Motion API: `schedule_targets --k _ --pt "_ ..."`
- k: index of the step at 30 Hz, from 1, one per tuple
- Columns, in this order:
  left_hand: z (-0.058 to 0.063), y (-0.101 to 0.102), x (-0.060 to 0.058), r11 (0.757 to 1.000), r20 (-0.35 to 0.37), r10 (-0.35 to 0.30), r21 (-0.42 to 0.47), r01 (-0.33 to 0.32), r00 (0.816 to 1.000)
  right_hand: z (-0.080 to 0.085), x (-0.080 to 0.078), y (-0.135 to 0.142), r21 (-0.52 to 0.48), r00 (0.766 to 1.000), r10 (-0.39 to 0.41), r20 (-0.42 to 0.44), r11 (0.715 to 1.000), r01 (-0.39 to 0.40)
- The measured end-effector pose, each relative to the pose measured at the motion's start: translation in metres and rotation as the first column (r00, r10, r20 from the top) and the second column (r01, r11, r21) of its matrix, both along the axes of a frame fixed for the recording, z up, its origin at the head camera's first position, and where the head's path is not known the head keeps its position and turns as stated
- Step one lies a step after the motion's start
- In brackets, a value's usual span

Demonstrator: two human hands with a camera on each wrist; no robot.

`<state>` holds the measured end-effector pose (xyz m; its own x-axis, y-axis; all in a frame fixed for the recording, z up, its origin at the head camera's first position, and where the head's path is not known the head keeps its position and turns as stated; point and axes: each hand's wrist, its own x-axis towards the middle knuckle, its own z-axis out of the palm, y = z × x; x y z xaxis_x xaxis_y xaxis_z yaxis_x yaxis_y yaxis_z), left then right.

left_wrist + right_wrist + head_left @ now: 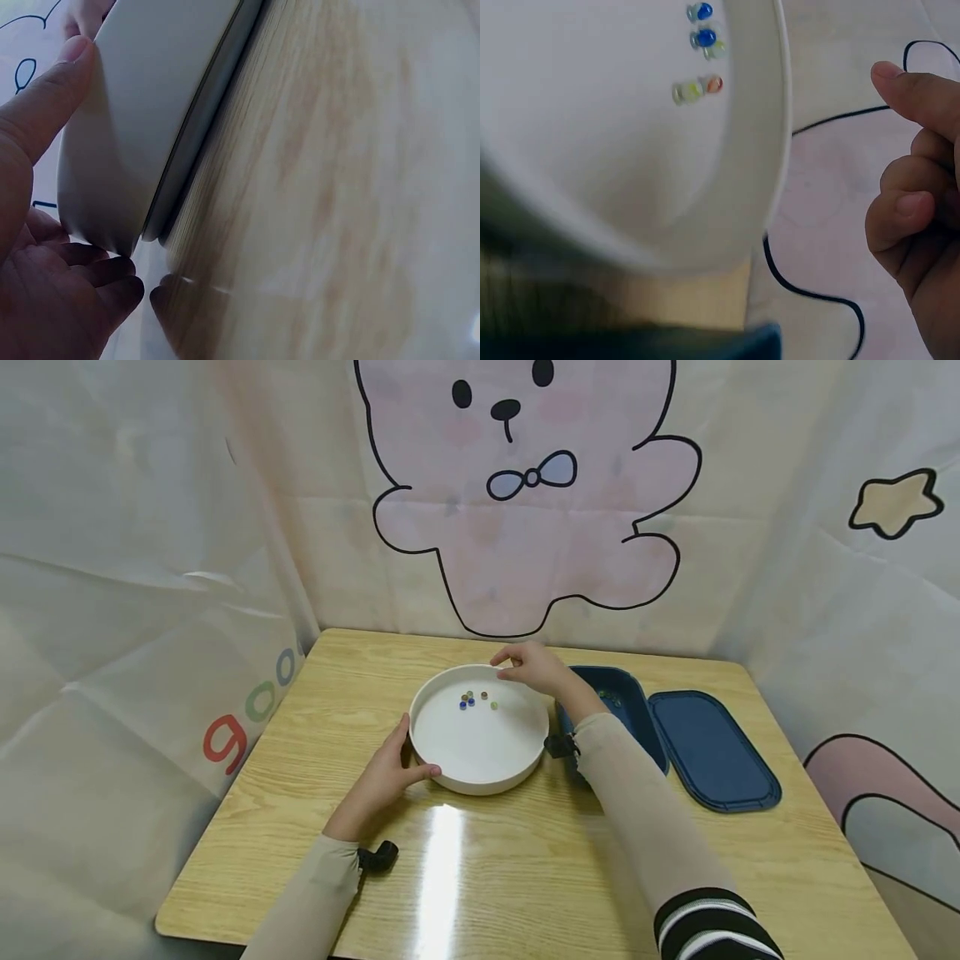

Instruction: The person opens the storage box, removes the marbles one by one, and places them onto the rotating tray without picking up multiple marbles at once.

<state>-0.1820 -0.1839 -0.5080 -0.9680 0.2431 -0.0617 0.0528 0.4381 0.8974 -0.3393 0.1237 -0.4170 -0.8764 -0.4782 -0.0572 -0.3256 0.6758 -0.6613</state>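
Grips white dish at its left side with left hand: thumb against near-left rim, fingers wrapped along outer left wall, slightly bent in left wrist view. Has dish flat on worktop, around the middle, nearer far edge than near edge. Comes in from near-left corner with left forearm, angled up to dish.

Holds right hand above dish's far-right rim, wrist bent leftward, with gap between thumb and forefinger tips, remaining fingers curled toward palm. Crosses navy box with right forearm, slanting in from worktop's near edge, right of middle.

Shows small glass beads loose on dish floor, in far half: blue, greenish, brown. Contains more beads in navy box, just right of dish, partly hidden under sleeve. Shows navy lid flat beside box, toward worktop's right edge.
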Motion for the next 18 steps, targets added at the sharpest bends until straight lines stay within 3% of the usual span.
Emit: schedule_targets --k 8,18 --pt "0.003 -0.001 0.003 1.000 0.008 0.005 -0.024 -0.005 1.000 0.021 0.017 0.044 -0.054 0.997 -0.072 -0.009 0.996 0.072" --pt "0.006 0.000 0.003 0.999 -0.001 -0.003 -0.037 0.003 1.000 0.024 0.027 0.087 -0.141 0.984 -0.173 -0.046 0.976 0.165"
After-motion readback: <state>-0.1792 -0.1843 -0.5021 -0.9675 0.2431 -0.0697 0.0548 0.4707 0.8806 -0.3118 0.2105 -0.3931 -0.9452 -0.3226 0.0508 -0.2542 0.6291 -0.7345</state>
